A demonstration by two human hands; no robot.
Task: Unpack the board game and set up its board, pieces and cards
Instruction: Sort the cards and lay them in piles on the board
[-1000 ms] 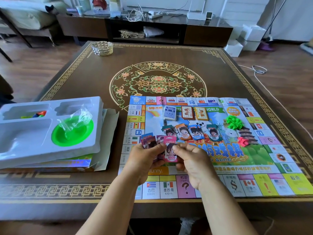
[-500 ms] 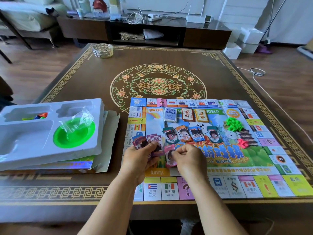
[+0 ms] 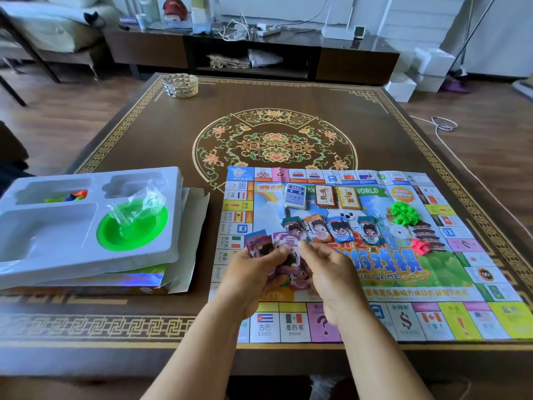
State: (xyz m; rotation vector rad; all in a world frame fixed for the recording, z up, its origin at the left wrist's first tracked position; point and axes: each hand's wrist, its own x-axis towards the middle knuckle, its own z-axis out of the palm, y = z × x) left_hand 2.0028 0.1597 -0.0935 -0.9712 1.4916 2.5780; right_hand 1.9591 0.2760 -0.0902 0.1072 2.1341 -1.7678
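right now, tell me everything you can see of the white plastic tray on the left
The white plastic tray is a thin moulded insert with several recessed compartments. It rests slightly tilted on the flattened game box, left of the board. One round well holds a green bowl with a crumpled clear bag on it; a far compartment holds small colourful pieces. The large near-left well looks empty. Neither hand touches it.
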